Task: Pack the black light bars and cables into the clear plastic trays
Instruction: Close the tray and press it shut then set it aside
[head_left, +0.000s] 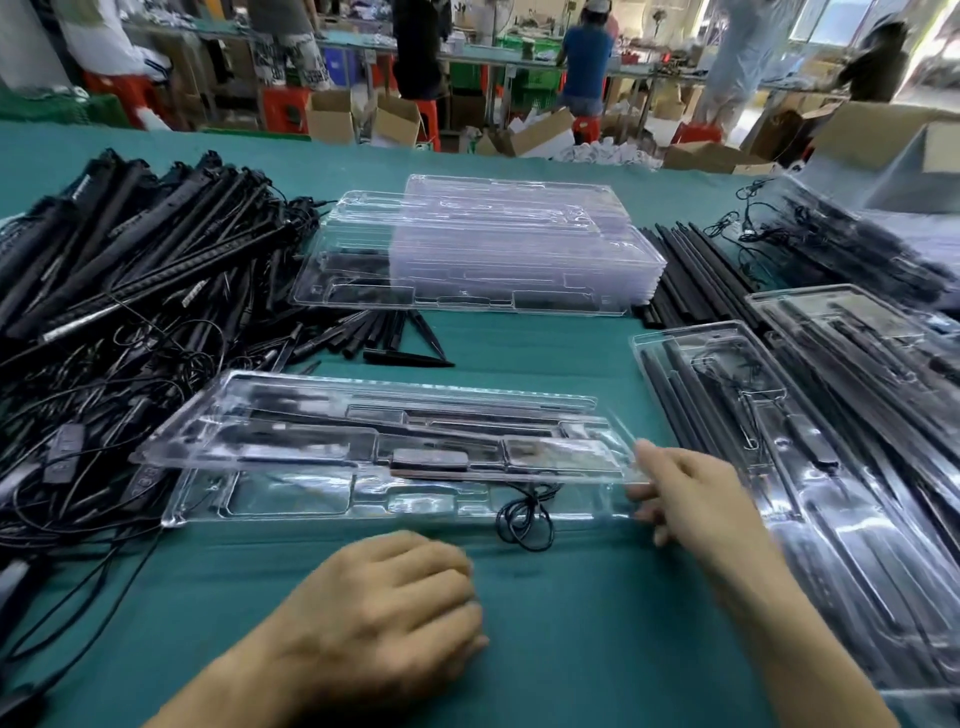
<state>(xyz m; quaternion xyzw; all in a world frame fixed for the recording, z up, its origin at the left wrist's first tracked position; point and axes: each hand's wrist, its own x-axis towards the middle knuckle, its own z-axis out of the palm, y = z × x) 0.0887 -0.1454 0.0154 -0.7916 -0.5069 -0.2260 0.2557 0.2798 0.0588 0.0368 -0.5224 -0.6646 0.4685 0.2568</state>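
Pinching the right edge of the clear tray lid (374, 431), thumb above and fingers (655, 501) below, the right hand (691, 499) holds it tilted up over the tray base (291, 499) at the near middle of the green table (571, 623). Black light bars (467, 418) and a controller (428, 460) lie inside; a cable loop (524, 519) spills over the front rim. The left hand (395, 608) rests on the cloth just in front, fingers curled under, nothing seen in them. A heap of loose bars and cables (130, 270) lies at left, a stack of empty trays (493, 244) behind, packed trays (831, 441) at right.
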